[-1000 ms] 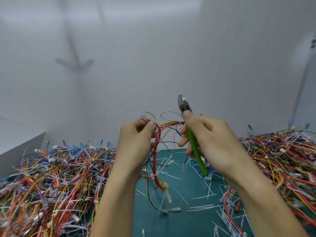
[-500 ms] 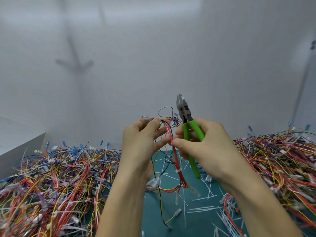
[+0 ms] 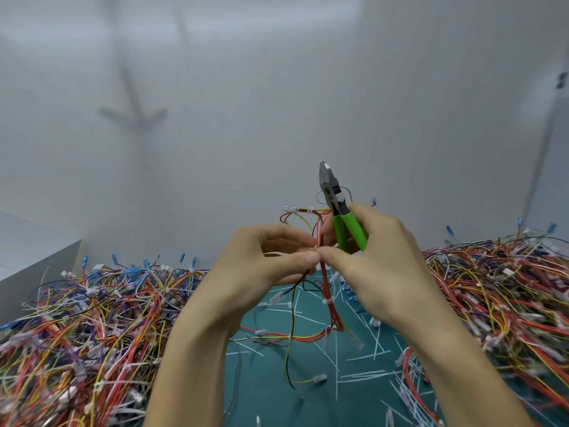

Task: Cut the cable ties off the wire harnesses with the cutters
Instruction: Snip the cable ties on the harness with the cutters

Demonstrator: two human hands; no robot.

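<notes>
Both hands are raised above the green mat [image 3: 264, 380] with one wire harness [image 3: 327, 288] pinched between them. My left hand [image 3: 261, 266] grips its red, yellow and black wires with thumb and forefinger. My right hand [image 3: 378, 260] pinches the same wires beside it and also holds the green-handled cutters [image 3: 341, 217] in its palm, jaws shut and pointing up. A white cable tie [image 3: 327, 301] wraps the red wires just below the hands. The harness hangs down to the mat.
A large heap of harnesses [image 3: 86, 328] covers the left side, and another heap [image 3: 505, 297] fills the right. Cut white tie pieces [image 3: 366, 372] litter the mat between them. A grey box [image 3: 34, 269] stands at the far left, and a white wall rises behind.
Both hands have shifted right and closed together on the harness, fingertips now meeting. The cutters stay upright in my right hand. The harness hangs lower, with its lower wires spread on the mat.
</notes>
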